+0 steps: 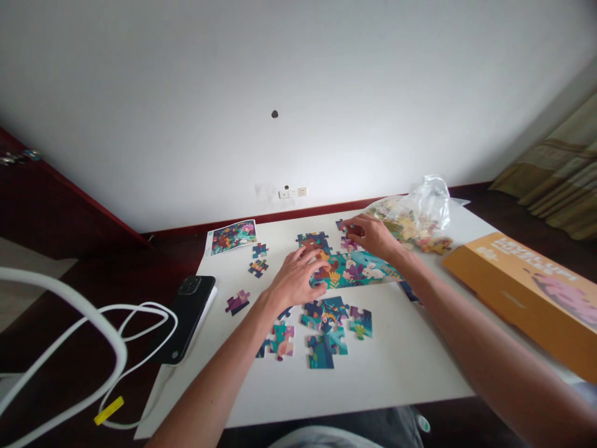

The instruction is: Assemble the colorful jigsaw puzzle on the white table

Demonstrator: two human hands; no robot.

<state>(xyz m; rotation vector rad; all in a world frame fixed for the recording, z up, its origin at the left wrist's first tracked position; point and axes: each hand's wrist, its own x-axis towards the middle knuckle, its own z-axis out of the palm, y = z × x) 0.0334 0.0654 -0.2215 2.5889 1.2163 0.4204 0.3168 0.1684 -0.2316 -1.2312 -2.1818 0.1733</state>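
Several pieces [321, 353], seemingly unplaced, lie toward the near edge of the surface [392, 373], the left hand [298, 277] spreads loosely over the partly joined puzzle [357, 270] beyond, and the right hand [373, 233] curls near the far edge, its hold unclear.

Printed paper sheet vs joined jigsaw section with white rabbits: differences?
The printed paper sheet has a white border; the joined jigsaw section with white rabbits shows none. The sheet looks shorter than the section. The left hand overlaps the section, not the sheet. Both are multicoloured.
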